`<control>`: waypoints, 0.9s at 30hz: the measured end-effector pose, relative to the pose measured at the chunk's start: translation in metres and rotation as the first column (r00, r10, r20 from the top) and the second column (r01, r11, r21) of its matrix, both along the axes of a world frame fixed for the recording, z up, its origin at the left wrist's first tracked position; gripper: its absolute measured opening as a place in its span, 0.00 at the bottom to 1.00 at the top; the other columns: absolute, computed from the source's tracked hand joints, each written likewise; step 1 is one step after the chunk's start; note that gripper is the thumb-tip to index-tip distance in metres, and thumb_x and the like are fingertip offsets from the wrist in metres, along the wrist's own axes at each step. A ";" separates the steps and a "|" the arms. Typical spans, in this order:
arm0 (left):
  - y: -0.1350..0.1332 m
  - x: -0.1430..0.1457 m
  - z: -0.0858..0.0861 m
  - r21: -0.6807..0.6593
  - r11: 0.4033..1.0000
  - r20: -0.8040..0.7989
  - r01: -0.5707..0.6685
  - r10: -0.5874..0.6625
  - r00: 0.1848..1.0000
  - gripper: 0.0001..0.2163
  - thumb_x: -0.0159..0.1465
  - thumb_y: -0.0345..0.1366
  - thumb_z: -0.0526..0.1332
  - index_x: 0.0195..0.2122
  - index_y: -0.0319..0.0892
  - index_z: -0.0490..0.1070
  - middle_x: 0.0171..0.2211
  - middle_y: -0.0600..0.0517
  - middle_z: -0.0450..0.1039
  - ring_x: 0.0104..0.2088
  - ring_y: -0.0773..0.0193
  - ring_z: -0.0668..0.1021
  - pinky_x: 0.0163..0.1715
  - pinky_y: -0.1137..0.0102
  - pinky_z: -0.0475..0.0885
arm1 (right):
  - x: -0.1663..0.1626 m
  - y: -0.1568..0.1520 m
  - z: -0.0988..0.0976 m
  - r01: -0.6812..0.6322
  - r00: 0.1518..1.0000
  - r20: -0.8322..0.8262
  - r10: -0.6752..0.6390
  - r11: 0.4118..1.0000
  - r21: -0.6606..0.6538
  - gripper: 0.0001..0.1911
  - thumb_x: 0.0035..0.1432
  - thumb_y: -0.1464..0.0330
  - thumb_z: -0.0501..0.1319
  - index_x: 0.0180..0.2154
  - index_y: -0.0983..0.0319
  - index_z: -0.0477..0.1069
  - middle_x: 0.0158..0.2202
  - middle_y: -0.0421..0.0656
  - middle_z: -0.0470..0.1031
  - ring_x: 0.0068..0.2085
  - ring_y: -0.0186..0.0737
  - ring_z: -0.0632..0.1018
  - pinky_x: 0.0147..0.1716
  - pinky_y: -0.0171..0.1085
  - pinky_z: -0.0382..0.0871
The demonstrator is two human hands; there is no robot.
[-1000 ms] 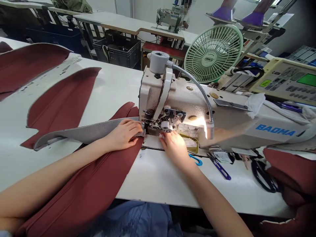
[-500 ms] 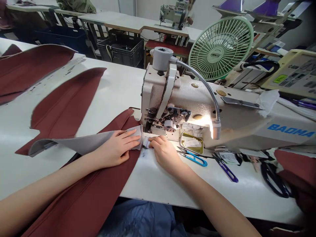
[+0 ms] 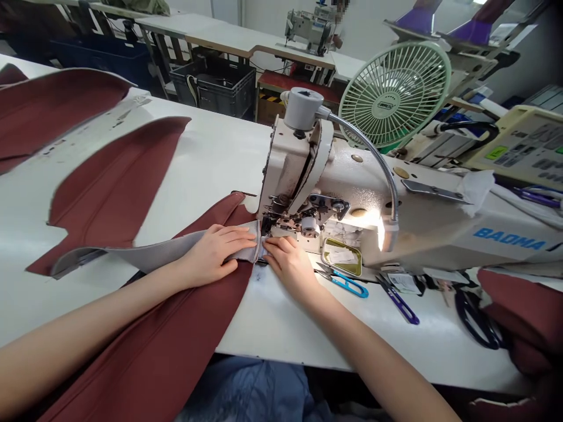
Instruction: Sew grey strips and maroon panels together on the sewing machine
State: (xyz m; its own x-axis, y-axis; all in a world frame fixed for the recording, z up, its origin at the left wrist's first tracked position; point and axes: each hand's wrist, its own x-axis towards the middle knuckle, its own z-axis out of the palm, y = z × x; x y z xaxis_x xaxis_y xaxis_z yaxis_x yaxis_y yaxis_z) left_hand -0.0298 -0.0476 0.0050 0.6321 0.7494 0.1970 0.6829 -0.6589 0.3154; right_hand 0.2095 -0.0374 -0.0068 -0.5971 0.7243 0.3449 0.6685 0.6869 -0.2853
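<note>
The left hand lies flat with its fingers outstretched, its grip not closed around anything, on the end of the grey strip. The right hand has its fingertips on a small pale piece against that end (whether they pinch it or only press, I cannot tell). The strip's end lies over the maroon panel, just beside the needle area of the sewing machine.

The step in hand looks like lining up the layers for a seam; the next move calls for both hands to keep the edges square while guiding them under the foot.

Farther out on the counter are a small tray, blue snips and purple snips, with another maroon panel leftward.
</note>
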 end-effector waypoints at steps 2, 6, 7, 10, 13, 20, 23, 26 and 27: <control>0.000 -0.002 0.000 -0.032 0.999 0.044 -0.006 0.007 0.999 0.25 0.60 0.27 0.53 0.60 0.46 0.65 0.61 0.52 0.66 0.62 0.58 0.66 0.57 0.61 0.61 | -0.003 0.001 0.002 -0.014 1.000 0.019 0.015 1.000 -0.015 0.12 0.66 0.69 0.58 0.48 0.63 0.76 0.48 0.48 0.76 0.46 0.45 0.73 0.48 0.43 0.72; -0.001 0.000 0.001 0.001 1.000 0.006 0.021 -0.021 1.000 0.26 0.59 0.27 0.53 0.60 0.45 0.64 0.62 0.51 0.65 0.62 0.58 0.66 0.57 0.60 0.60 | -0.007 0.002 0.002 0.051 0.997 0.062 -0.050 0.998 -0.026 0.10 0.64 0.68 0.61 0.45 0.61 0.77 0.50 0.48 0.75 0.46 0.47 0.72 0.47 0.45 0.70; -0.001 0.001 0.001 0.012 1.000 -0.012 0.025 -0.025 1.000 0.26 0.59 0.27 0.54 0.60 0.45 0.64 0.62 0.51 0.65 0.62 0.57 0.66 0.57 0.60 0.60 | -0.007 0.001 0.001 0.076 0.995 0.063 -0.074 0.997 -0.021 0.10 0.64 0.67 0.61 0.46 0.60 0.77 0.50 0.47 0.75 0.47 0.47 0.72 0.47 0.46 0.70; -0.001 0.003 0.000 0.042 0.999 -0.052 0.035 -0.032 0.998 0.25 0.59 0.28 0.54 0.59 0.46 0.66 0.63 0.52 0.64 0.62 0.57 0.66 0.55 0.59 0.60 | -0.005 0.000 -0.002 0.093 0.995 0.047 -0.092 0.996 -0.009 0.12 0.65 0.67 0.60 0.48 0.59 0.76 0.50 0.47 0.75 0.47 0.47 0.72 0.47 0.46 0.69; 0.000 0.005 0.000 0.063 0.998 -0.075 0.031 -0.026 0.997 0.24 0.58 0.28 0.54 0.57 0.44 0.67 0.64 0.51 0.62 0.62 0.56 0.65 0.55 0.58 0.60 | -0.003 0.000 -0.004 0.069 0.997 0.015 -0.069 0.998 -0.009 0.11 0.64 0.67 0.61 0.47 0.61 0.75 0.48 0.47 0.77 0.46 0.47 0.73 0.46 0.45 0.69; 0.000 0.007 -0.001 0.081 0.995 -0.103 0.051 -0.043 0.994 0.24 0.59 0.28 0.54 0.58 0.43 0.66 0.65 0.50 0.61 0.66 0.57 0.61 0.57 0.58 0.59 | -0.002 0.000 -0.004 0.074 0.997 0.002 -0.074 0.997 -0.006 0.08 0.64 0.66 0.62 0.44 0.61 0.74 0.48 0.46 0.78 0.46 0.46 0.74 0.45 0.45 0.67; 0.000 0.006 -0.002 0.077 0.996 -0.102 0.053 -0.045 0.994 0.27 0.58 0.27 0.54 0.60 0.42 0.63 0.65 0.49 0.61 0.66 0.57 0.60 0.57 0.59 0.58 | -0.002 0.000 -0.003 0.062 0.998 -0.001 -0.062 0.998 0.009 0.08 0.63 0.66 0.63 0.43 0.61 0.74 0.48 0.46 0.78 0.45 0.45 0.74 0.45 0.45 0.66; 0.000 0.006 -0.002 0.075 0.996 -0.105 0.053 -0.044 0.993 0.26 0.59 0.27 0.54 0.60 0.42 0.63 0.65 0.49 0.61 0.66 0.57 0.61 0.57 0.59 0.58 | -0.001 0.000 -0.002 0.052 0.999 -0.017 -0.051 0.998 0.021 0.07 0.63 0.66 0.63 0.42 0.61 0.74 0.47 0.45 0.79 0.45 0.45 0.75 0.44 0.44 0.65; 0.000 0.006 -0.002 0.077 0.996 -0.109 0.054 -0.045 0.993 0.26 0.59 0.27 0.54 0.60 0.42 0.64 0.65 0.49 0.61 0.66 0.57 0.61 0.57 0.58 0.58 | -0.001 0.000 -0.002 0.050 0.999 -0.022 -0.049 0.999 0.023 0.07 0.63 0.66 0.63 0.42 0.61 0.74 0.47 0.44 0.79 0.44 0.45 0.75 0.44 0.44 0.65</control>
